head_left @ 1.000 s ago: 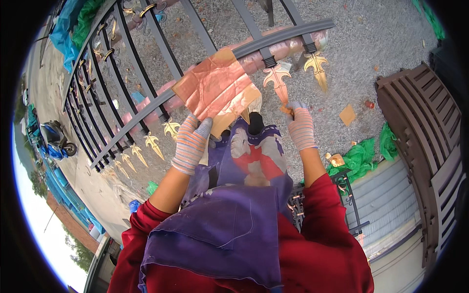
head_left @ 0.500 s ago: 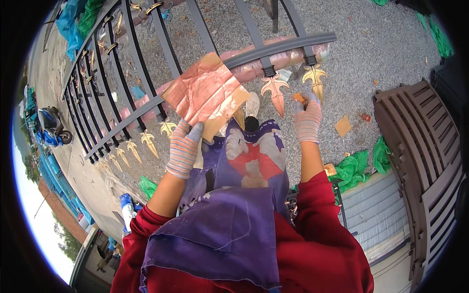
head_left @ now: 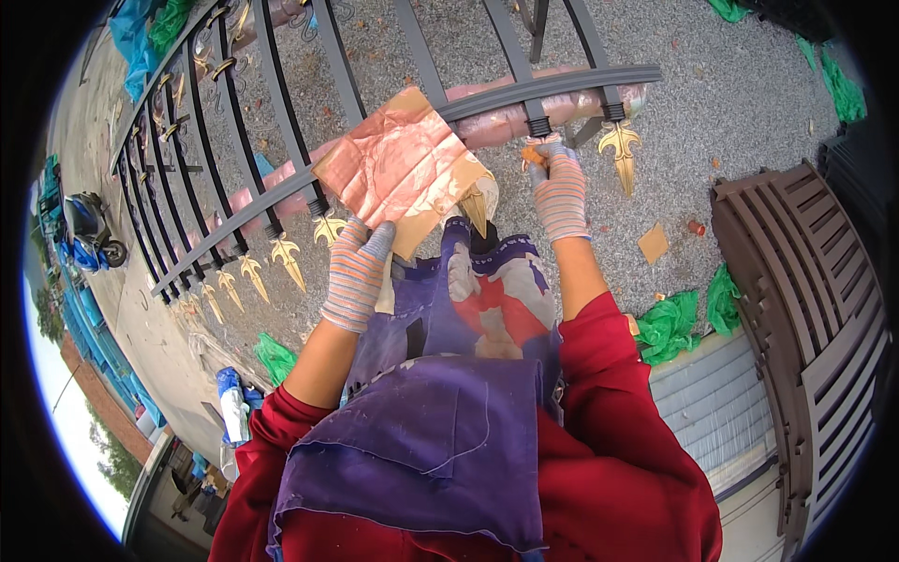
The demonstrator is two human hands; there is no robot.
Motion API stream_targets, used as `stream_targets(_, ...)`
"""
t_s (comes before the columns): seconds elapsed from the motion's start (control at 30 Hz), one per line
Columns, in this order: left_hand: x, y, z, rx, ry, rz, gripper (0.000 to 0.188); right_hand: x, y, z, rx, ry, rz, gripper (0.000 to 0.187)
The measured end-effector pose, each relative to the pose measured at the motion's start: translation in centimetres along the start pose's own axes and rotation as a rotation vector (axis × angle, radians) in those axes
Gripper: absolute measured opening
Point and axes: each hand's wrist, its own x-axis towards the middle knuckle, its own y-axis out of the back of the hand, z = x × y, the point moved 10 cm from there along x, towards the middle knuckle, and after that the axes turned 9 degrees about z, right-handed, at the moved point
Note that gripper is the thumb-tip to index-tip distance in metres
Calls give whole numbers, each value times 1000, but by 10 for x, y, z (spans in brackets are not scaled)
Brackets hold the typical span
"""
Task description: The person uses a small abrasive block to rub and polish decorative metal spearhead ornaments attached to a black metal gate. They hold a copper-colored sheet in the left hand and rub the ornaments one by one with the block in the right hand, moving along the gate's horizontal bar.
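Observation:
My left hand (head_left: pixel 356 276), in a striped knit glove, pinches the lower edge of a square of creased brown card (head_left: pixel 398 169) smeared with coppery paint. The card is tilted up before the railing and hides part of it. Between the fingertips of my right hand (head_left: pixel 562 199), gloved alike, is a small orange pad (head_left: pixel 537 154); it looks like sponge, though I cannot be sure. The pad is at a spearhead finial on the dark grey metal railing (head_left: pixel 520 92), and my fingers cover most of that finial. A gold finial (head_left: pixel 620 155) points toward me just to the right.
More gold finials (head_left: pixel 288 262) line the railing to the left. Brown slatted panels (head_left: pixel 796 309) are stacked at the right, near green plastic sheeting (head_left: pixel 670 328). A scrap of card (head_left: pixel 653 244) lies on the gravel. A scooter (head_left: pixel 91 234) stands far left.
My right hand has moved left from the gold end finial to the coppery one beside it, carrying the orange pad. My left hand still holds the card; the view has shifted slightly.

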Motion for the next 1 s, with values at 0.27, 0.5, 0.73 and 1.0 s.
stream_targets(0.27, -10, 27, 0, -157, 15, 18, 25, -21, 33, -3, 151, -60, 161, 28)
stream_targets(0.5, -15, 29, 20, -73, -110, 3, 24, -30, 22, 36, -79, 54, 62, 25)
stream_targets(0.73, -12, 24, -2, -217, 46, -15, 18, -98, 60, 84, 23, -216, 137, 24)
stream_targets(1.0, -7, -6, 27, -81, -59, -43, 20, -107, 27, 98, -74, -183, 106, 22)
